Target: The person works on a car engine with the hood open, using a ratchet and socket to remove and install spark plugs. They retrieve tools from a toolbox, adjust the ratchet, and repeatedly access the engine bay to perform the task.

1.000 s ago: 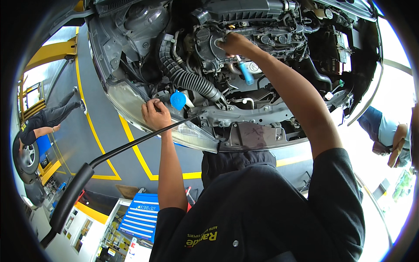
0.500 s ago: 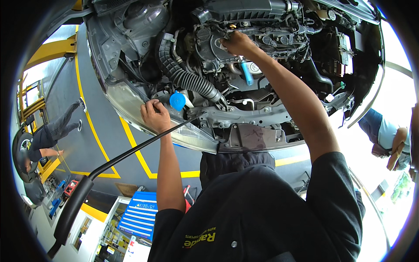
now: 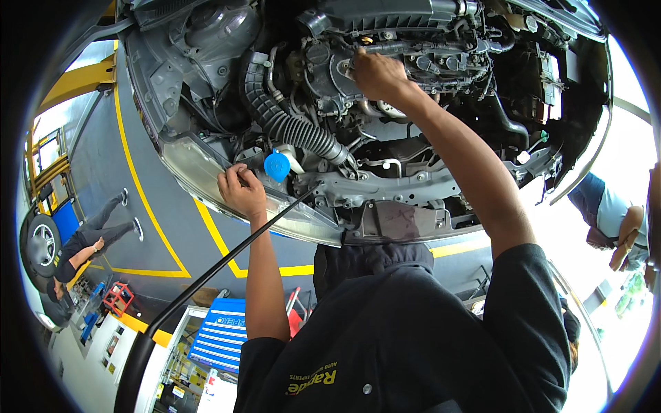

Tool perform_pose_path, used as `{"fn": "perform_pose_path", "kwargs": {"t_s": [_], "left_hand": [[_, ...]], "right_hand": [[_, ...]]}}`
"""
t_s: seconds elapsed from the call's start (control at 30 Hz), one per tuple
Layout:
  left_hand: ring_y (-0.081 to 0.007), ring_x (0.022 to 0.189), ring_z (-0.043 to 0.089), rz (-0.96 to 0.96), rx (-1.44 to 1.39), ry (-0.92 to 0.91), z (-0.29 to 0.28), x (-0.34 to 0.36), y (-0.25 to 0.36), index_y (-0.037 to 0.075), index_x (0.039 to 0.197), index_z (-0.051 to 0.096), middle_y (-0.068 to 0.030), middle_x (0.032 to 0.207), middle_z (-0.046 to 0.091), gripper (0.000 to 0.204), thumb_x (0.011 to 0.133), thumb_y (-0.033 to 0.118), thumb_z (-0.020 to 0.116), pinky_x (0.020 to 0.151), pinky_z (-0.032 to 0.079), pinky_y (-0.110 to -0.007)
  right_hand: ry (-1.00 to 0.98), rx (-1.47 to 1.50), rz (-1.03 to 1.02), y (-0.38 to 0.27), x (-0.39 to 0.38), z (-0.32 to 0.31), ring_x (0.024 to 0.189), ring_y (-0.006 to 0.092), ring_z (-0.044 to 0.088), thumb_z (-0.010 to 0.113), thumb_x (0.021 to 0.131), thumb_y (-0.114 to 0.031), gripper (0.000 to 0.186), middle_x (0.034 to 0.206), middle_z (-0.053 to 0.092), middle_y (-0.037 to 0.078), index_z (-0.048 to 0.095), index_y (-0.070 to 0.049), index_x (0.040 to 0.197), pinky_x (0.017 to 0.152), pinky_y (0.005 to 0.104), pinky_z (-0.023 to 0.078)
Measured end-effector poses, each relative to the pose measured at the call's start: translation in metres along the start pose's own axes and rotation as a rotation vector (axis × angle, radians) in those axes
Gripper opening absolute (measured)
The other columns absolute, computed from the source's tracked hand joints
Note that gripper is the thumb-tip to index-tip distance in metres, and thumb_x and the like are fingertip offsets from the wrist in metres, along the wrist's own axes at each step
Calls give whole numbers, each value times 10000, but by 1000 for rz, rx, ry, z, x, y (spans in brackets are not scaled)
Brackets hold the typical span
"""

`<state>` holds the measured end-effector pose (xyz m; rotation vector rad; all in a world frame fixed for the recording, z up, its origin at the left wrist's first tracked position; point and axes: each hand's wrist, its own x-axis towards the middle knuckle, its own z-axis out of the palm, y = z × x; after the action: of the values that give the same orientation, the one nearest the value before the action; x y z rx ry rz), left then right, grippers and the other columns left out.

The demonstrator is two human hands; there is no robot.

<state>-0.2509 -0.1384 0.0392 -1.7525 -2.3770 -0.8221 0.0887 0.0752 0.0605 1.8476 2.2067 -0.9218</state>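
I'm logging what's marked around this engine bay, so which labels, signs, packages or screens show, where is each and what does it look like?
Blue sign board: below the left hand, beside the prop rod; slanted rectangle, blue with white stripes and lettering.
Shirt print: on the black shirt at the lower edge; yellow and white lettering.
White labels: on a dark part at the bay's right side, right of the right hand; small pale rectangles.
No screens or packages that I can make out.

Tight gaps around the ribbed hose [image 3: 292,127] and engine top [image 3: 413,62]; prop rod [image 3: 234,258] across the front.
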Motion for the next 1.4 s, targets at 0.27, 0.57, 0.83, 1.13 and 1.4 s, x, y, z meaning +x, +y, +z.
{"fn": "perform_pose_path", "kwargs": {"t_s": [0.27, 0.57, 0.83, 1.13, 1.4], "left_hand": [[-279, 753, 599, -20, -2, -31, 1, -1, -1, 110, 854, 688, -50, 856, 568, 89, 903, 121, 614, 715, 467, -430], [-260, 735, 585, -11, -50, -31, 0, -1, -2, 91, 877, 709, -60, 861, 561, 112, 909, 98, 602, 659, 464, -411], [-226, 706, 595, -29, -112, -46, -2, 0, 1, 42, 909, 724, -80, 892, 561, 136, 935, 71, 594, 594, 488, -354], [-174, 650, 565, -25, -89, -85, -4, 1, 3, 19, 931, 734, -71, 915, 540, 168, 952, 64, 573, 556, 449, -315], [-157, 651, 557, -77, -103, -112, -5, 0, 1, 11, 933, 732, -68, 939, 532, 168, 949, 55, 570, 548, 446, -304]], "right_hand": [[-60, 102, 63, -5, -3, 1, 1117, 377, 717, 576, 1044, -318, 375, 1148, 744, 215, 621, -11, 1254, 921, 509, 566], [280, -25, 11, 3, -27, -29, 826, 362, 756, 709, 945, -396, 346, 874, 771, 152, 732, -107, 1132, 753, 487, 600], [482, 393, 254, -2, -116, -81, 636, 101, 635, 759, 945, -329, 294, 751, 738, 72, 767, -46, 1026, 638, 285, 506], [669, 691, 475, -5, -155, -76, 617, 23, 523, 772, 930, -183, 204, 648, 644, -28, 756, -11, 1038, 574, 216, 426], [588, 786, 513, -15, -147, -58, 655, 41, 604, 789, 919, -162, 193, 727, 730, 27, 756, -22, 1047, 628, 229, 502]]}}
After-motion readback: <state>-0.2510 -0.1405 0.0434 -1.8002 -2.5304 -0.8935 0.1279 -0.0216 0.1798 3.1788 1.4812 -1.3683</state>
